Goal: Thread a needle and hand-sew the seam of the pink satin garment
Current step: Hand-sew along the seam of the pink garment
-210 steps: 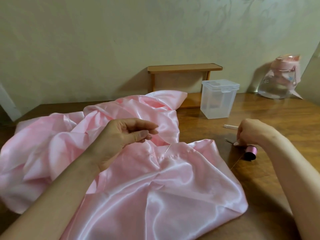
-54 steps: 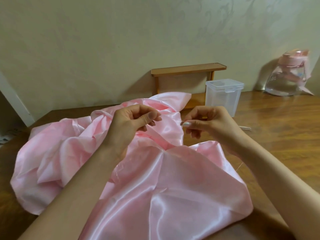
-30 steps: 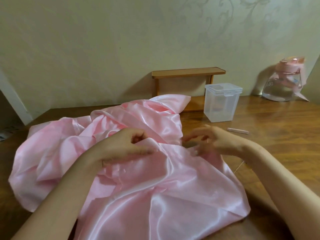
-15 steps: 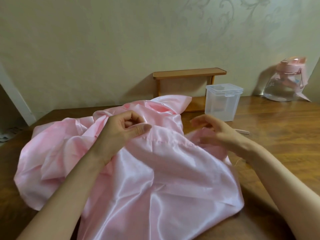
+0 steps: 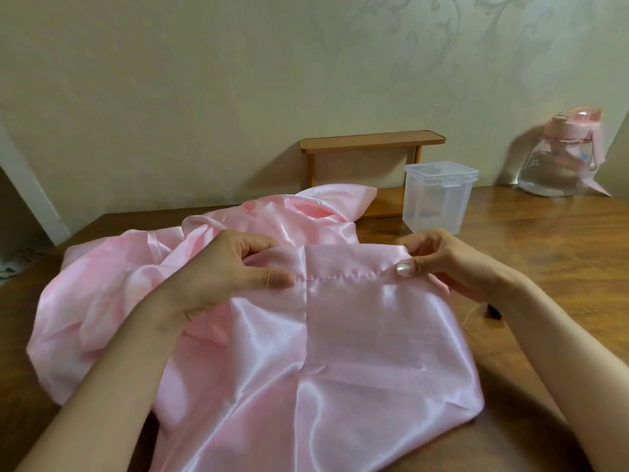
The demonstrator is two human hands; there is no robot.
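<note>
Stretching pink satin garment (image 5: pixel 357 335) taut, left hand (image 5: pixel 235 270) and right hand (image 5: pixel 439 264) both pinching seam (image 5: pixel 340 274) between them; overpulling risking popped stitches, slippery satin escaping.

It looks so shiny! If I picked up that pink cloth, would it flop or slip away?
Probably floppy: the pink cloth lies in soft folds and only looks flat where the left hand and right hand hold it taut. Likely slippery too, given its glossy sheen.
</note>
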